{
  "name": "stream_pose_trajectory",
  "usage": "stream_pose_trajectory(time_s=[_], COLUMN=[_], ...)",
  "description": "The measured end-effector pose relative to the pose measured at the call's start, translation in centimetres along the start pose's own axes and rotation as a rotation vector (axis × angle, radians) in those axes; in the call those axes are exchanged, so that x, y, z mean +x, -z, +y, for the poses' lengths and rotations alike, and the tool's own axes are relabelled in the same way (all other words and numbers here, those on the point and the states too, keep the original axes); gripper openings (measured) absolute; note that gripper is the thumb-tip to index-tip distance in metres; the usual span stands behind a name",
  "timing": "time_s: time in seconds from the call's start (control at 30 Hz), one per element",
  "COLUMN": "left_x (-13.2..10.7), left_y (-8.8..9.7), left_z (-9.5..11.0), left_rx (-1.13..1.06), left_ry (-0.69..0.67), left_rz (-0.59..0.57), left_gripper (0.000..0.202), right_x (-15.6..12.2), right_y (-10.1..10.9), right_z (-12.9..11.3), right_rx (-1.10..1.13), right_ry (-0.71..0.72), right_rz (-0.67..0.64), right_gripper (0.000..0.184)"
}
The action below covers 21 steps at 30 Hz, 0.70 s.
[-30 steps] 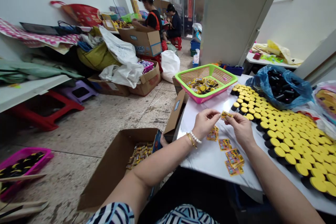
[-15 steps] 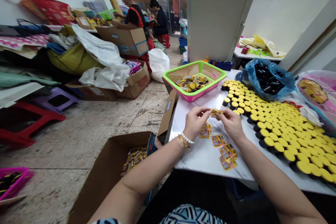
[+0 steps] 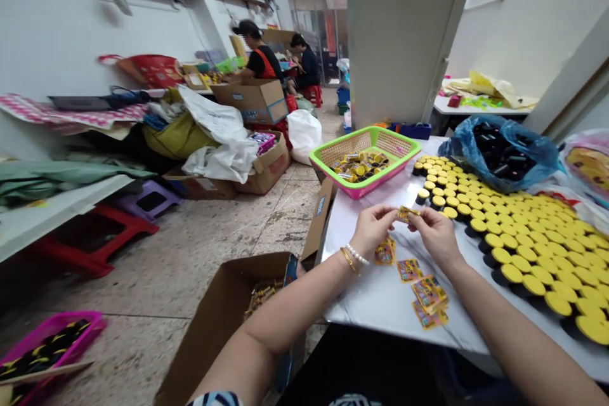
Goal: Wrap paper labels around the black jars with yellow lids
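Observation:
My left hand (image 3: 373, 228) and my right hand (image 3: 435, 235) meet above the white table (image 3: 375, 295), both pinching one small yellow sticker packet (image 3: 407, 212) between their fingertips. Several more sticker packets (image 3: 428, 295) lie flat on the table just below my hands. To the right stand many black containers with yellow lids (image 3: 514, 228) packed in rows. A green and pink basket (image 3: 364, 158) with several wrapped pieces sits beyond my hands.
A blue bag of black containers (image 3: 502, 152) lies at the table's far side. An open cardboard box (image 3: 228, 317) holding packets stands on the floor left of the table. A pink tray (image 3: 45, 349) sits lower left. Two people sit working far back.
My hands keep pinching the same packet with only slight finger shifts. The camera view has swung, tilting upward and a little to the right.

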<state>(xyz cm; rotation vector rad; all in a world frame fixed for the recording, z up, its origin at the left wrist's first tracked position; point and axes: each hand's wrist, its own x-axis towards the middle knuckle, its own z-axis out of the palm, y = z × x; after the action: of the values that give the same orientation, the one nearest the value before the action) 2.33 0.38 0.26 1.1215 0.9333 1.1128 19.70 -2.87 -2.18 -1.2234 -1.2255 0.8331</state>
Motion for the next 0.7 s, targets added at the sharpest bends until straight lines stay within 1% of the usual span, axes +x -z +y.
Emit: stream_pose_trajectory(time_s=[0.07,0.13,0.23,0.3,0.37,0.5,0.6,0.7], left_x=[-0.7,-0.8,-0.8,-1.1,-1.3,-1.2,-0.7,-0.6], left_y=[-0.2,-0.2,-0.1,0.0,0.1,0.6,0.9,0.9], left_z=[-0.6,-0.9,-1.0,-1.0,-1.1,-1.4,-1.7,-1.9], left_rx=[-0.007,-0.034,-0.082,-0.091,-0.071,0.049,0.125,0.175], left_ry=[-0.015,-0.007,0.018,0.004,-0.044,-0.184,-0.235,-0.251], left_rz=[0.017,0.03,-0.005,-0.017,0.021,0.159,0.155,0.122], left_gripper=[0.036,0.038,0.04,0.041,0.04,0.031,0.022,0.022], right_x=[0.0,0.0,0.0,0.0,0.1,0.2,0.0,-0.2], right_y=[0.0,-0.2,-0.4,-0.4,-0.4,-0.4,-0.5,-0.6], right_z=[0.1,0.3,0.8,1.0,1.1,1.3,1.2,0.8], right_rx=[-0.004,-0.018,-0.054,-0.072,-0.086,-0.108,-0.125,-0.153], right_ry=[0.01,0.018,0.033,0.042,0.047,0.056,0.074,0.101], right_rz=[-0.006,-0.009,0.001,0.005,0.006,0.026,0.018,0.006], right_gripper=[0.034,0.034,0.035,0.035,0.035,0.035,0.034,0.032])
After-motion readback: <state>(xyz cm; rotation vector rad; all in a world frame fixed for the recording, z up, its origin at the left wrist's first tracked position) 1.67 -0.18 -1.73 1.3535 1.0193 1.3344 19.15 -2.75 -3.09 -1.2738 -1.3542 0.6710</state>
